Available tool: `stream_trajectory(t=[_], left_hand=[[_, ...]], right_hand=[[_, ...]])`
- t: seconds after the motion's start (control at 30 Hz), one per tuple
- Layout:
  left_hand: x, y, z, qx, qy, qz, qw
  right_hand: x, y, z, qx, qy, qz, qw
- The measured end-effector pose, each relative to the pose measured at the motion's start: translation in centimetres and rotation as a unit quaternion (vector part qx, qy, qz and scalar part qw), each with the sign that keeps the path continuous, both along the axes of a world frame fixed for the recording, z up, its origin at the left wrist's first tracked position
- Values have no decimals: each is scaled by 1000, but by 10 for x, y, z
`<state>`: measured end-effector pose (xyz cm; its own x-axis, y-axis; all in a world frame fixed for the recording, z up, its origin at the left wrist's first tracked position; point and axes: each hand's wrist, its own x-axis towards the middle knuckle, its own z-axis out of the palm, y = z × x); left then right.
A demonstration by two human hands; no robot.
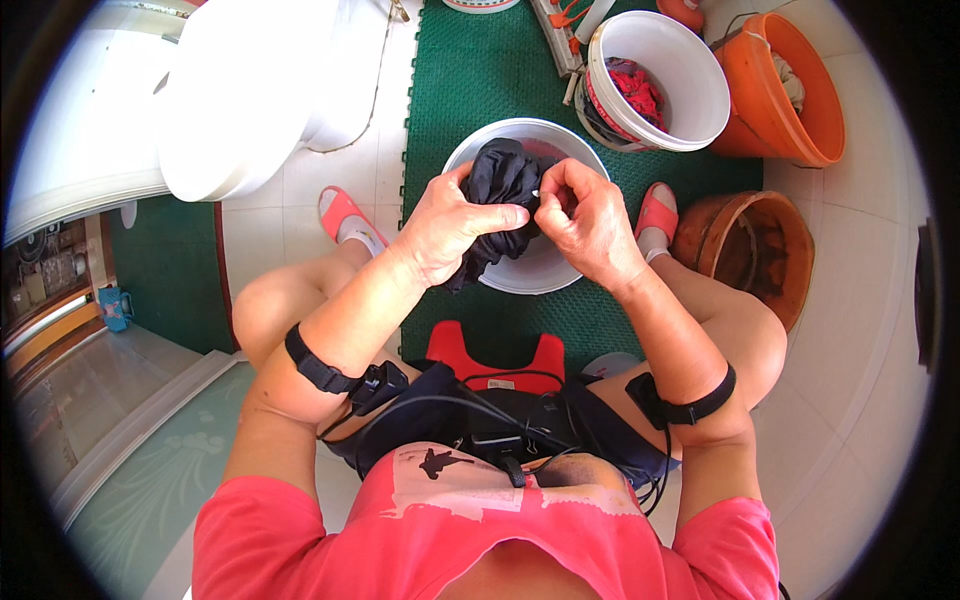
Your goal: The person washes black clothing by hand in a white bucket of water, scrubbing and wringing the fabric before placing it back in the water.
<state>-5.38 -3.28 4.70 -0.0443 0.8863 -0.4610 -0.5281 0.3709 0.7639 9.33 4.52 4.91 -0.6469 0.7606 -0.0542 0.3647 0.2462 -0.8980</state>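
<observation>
A bunched black cloth (504, 176) is gripped in my left hand (450, 225), thumb across its front. At its right side my right hand (589, 217) pinches with thumb and forefinger; a tiny white spot, perhaps a tag, shows beside the fingertips. Whether the right fingers hold the cloth's edge or that white bit, I cannot tell. Both hands are over a round, light metal-looking basin (534, 279), and part of the cloth hangs past its lower left rim. Something reddish lies in the basin behind the cloth, mostly hidden.
A white bucket (697, 75) with red and dark cloth stands at the upper right, beside an orange bucket (825, 97) holding pale cloth. A brown bucket (796, 255) lies near my right foot. Green matting (480, 67) runs under the basin. At the left is a white toilet (240, 97).
</observation>
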Motion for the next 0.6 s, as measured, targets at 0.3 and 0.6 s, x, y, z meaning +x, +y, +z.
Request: stream_trajectory(t=[0.3,0.6], left_hand=[[-7,-8,1,-41,-51,20,998],[-5,-5,2,-36,-29,25,999]], right_hand=[[0,-4,-2,-188,61,-16,980],[2,-2,-3,3,80,13,997]])
